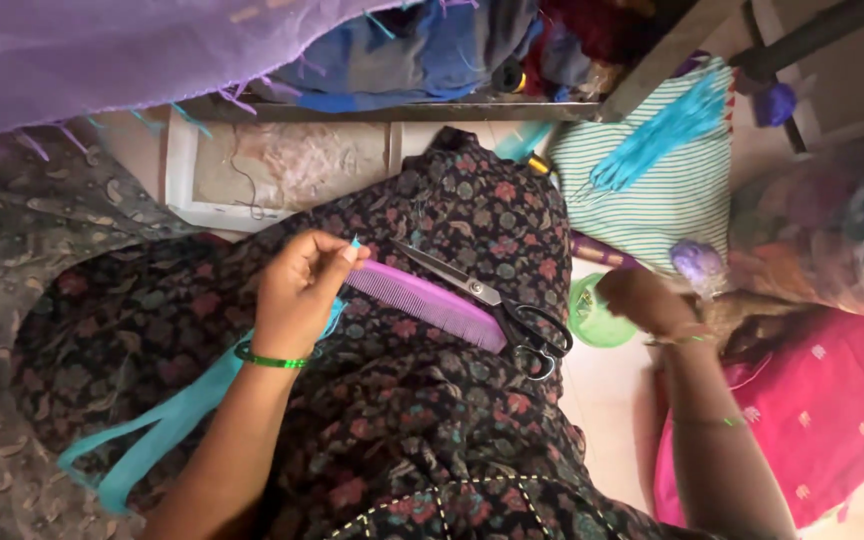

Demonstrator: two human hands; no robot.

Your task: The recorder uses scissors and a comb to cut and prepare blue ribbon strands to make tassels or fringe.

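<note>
My left hand (pixel 300 288) rests on my lap over dark flowered cloth (pixel 422 400), its fingertips pinched on a thin turquoise thread. A turquoise cloth strip (pixel 157 430) runs from under that hand down to the left. Just right of the fingers lie a pink comb (pixel 427 298) and black-handled scissors (pixel 497 300). My right hand (pixel 642 300) reaches out to the right, beside a small green round container (pixel 592 318); whether it holds anything I cannot tell.
A white-and-green striped cloth (pixel 652 190) carries a turquoise tassel bundle (pixel 657 135). Pink embroidered fabric (pixel 812 420) lies at lower right, lilac fabric (pixel 102 50) hangs at top left. A white-framed board (pixel 272 170) lies beyond my knees.
</note>
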